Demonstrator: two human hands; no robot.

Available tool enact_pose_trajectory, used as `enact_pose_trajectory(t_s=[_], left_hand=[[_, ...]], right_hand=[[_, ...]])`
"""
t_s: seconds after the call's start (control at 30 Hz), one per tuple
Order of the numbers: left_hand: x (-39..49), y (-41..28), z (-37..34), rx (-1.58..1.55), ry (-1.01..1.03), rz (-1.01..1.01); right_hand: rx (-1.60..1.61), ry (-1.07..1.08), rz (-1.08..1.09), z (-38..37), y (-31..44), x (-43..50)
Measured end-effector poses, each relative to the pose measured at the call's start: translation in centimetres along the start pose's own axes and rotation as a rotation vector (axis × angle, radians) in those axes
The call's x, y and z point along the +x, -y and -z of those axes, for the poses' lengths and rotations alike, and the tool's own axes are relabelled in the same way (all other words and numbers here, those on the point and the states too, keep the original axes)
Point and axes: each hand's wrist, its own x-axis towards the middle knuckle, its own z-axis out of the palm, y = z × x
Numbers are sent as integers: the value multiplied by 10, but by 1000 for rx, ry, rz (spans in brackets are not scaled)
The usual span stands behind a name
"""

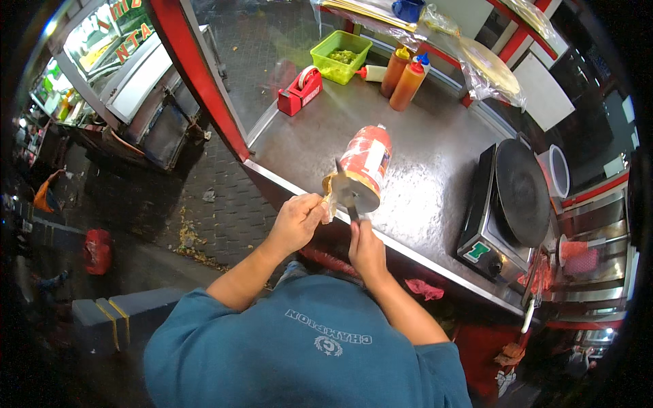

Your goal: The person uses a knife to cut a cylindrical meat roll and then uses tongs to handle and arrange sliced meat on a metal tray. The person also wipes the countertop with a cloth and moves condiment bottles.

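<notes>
A thick cylindrical roll in red printed plastic casing (pixel 365 153), apparently a processed-meat log, lies on the metal counter. Its far end is gathered to a tip, and its flat, darker end face (pixel 365 199) points towards me. My left hand (pixel 298 219) pinches a loose, crumpled flap of casing (pixel 330 201) at the near rim's left side. Gripped by its dark handle, a knife (pixel 343 186) is in my right hand (pixel 367 250). Its blurred blade points away from me across the near end of the roll; whether it touches the roll, I cannot tell.
A red tape dispenser (pixel 301 92), a green plastic basket (pixel 341 56) with chopped greens and several squeeze bottles (pixel 407 84) stand at the counter's back. To the right, a black round griddle (pixel 523 191) tops a steel burner (pixel 490 245). A metal edge (pixel 423 255) borders the counter near me.
</notes>
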Motion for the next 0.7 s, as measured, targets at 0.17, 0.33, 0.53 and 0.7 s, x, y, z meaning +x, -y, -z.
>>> enact_pose_trajectory(t_s=[0.17,0.33,0.53,0.7], left_hand=[[-6,-2,4,147,18,-64],[-38,19,24,115,105,139],[-22,46,14,104,55,431],[19,76,3,380,-93,294]], right_hand=[[-194,166,-62,16,23,39],[-297,323,-90,48,-19,-20],[94,187,-149,62,8,14],[234,122,-134,45,16,21]])
